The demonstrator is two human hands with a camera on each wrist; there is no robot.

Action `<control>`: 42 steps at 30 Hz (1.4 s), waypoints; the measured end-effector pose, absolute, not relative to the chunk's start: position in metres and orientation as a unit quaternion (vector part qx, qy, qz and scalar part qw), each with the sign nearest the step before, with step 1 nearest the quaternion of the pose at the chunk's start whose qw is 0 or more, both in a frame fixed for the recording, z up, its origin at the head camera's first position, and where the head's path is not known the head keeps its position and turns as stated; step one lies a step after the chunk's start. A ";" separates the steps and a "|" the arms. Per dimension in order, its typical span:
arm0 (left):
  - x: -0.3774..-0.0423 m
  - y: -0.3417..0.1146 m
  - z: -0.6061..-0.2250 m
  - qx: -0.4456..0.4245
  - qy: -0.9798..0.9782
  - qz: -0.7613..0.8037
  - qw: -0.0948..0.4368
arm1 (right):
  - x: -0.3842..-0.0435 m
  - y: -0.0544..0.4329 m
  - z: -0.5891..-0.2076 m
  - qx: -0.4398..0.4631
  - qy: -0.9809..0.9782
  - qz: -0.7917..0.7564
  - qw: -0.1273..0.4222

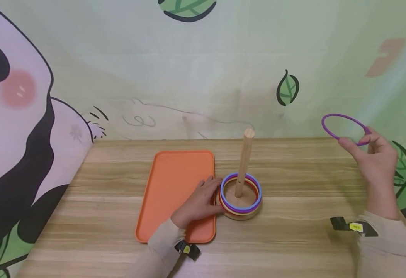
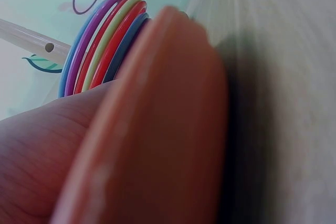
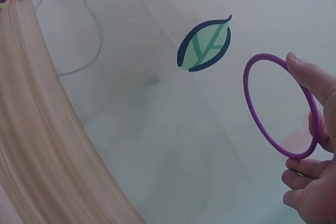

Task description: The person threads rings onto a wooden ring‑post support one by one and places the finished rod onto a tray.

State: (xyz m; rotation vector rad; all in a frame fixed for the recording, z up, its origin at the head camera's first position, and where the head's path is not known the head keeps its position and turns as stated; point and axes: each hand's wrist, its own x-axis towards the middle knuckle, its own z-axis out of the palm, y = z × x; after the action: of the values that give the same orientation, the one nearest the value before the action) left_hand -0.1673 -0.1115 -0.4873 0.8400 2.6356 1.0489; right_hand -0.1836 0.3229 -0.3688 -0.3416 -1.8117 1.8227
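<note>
A stack of colored rings, blue on top, sits around an upright wooden peg on a round wooden base. My left hand rests over the orange tray's right side, its thumb and forefinger touching the stack's left side. From the left wrist, the thumb reaches toward several rings, partly hidden by the blurred tray edge. Off to the right, raised in the air, my right hand pinches a thin purple ring between thumb and fingers. The right wrist view shows this purple ring tilted, apart from the peg.
An orange tray lies flat on the wooden table, left of the peg. Behind the table hangs a backdrop printed with a panda and leaves. Each wrist wears a black strap.
</note>
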 end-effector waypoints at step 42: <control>-0.168 -0.111 -0.490 0.287 0.887 0.352 0.088 | -0.165 0.290 -0.337 -0.020 -0.662 0.694 0.281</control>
State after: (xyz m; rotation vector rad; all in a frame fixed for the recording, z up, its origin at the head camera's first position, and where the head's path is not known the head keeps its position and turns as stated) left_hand -0.1685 -0.1112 -0.4895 0.8531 2.6402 1.0482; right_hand -0.1646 0.2898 -0.3370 -0.0527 -1.7752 1.8598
